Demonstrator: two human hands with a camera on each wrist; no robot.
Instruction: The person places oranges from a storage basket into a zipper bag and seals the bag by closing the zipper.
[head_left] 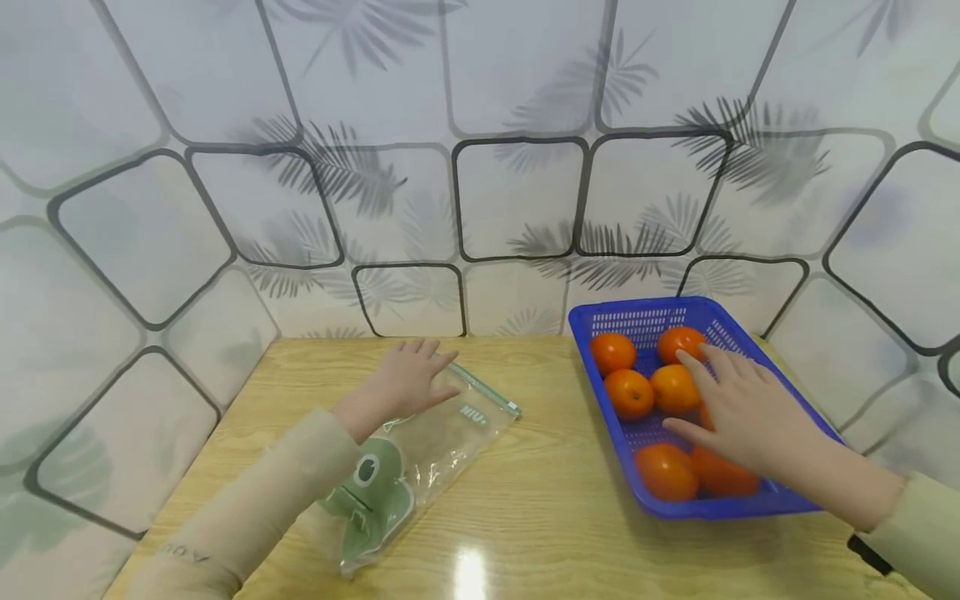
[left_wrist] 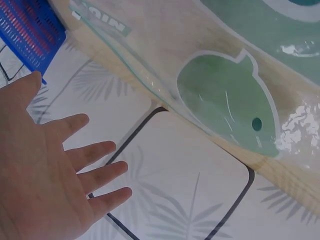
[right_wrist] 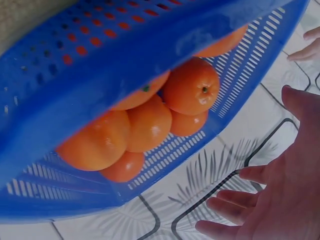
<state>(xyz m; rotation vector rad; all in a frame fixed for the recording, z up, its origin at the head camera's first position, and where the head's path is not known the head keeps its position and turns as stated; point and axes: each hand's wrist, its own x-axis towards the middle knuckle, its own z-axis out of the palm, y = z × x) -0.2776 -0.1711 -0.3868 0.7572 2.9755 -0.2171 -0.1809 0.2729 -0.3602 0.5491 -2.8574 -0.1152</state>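
Observation:
A clear zip bag (head_left: 450, 425) with a green cartoon print lies flat on the wooden table. Over its zip end hovers my left hand (head_left: 401, 379), fingers spread and holding nothing; the left wrist view shows the palm apart from the bag. On the right stands a blue plastic basket (head_left: 622, 450) with several oranges (head_left: 628, 393) inside. My right hand (head_left: 753, 412) is above the basket, fingers extended, and hides some of the fruit. In the right wrist view that hand has nothing in its grasp and the oranges (right_wrist: 192, 87) sit apart from it.
The pale wooden table (head_left: 517, 517) meets a patterned wall covering (head_left: 517, 200) at the back and sides. Bare tabletop lies between the bag and the basket. The basket's right side is close to the right wall.

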